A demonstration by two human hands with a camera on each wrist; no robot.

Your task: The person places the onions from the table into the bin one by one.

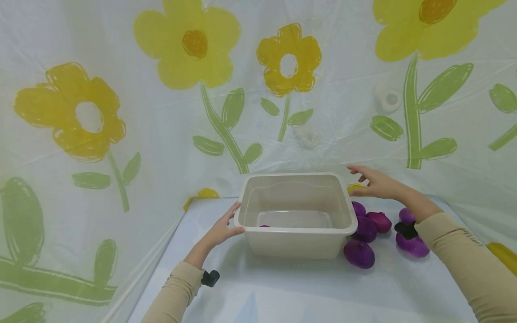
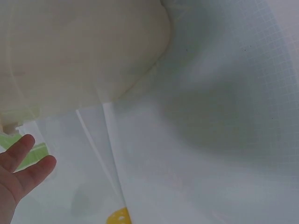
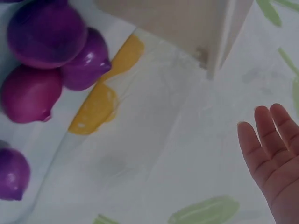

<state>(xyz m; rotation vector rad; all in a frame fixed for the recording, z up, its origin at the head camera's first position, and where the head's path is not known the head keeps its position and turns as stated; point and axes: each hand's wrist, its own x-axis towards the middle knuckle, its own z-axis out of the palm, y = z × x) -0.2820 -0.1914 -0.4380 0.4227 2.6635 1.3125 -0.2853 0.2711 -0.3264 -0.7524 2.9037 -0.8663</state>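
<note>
A beige plastic bin stands on the table, its open top facing up. My left hand is at the bin's left rim with fingers and thumb spread; the left wrist view shows two extended digits below the bin wall. Beyond the right rim, my right hand hovers in the air holding nothing, its fingers loosely extended. Several red onions, one dark purple and one more magenta, lie to the right of the bin. Inside it, a sliver of purple shows above the front rim.
Two more purple onions, one of them at the front, lie farther right, partly behind the right wrist's black strap piece. A white flower-printed curtain hangs behind the pale table and down its left side.
</note>
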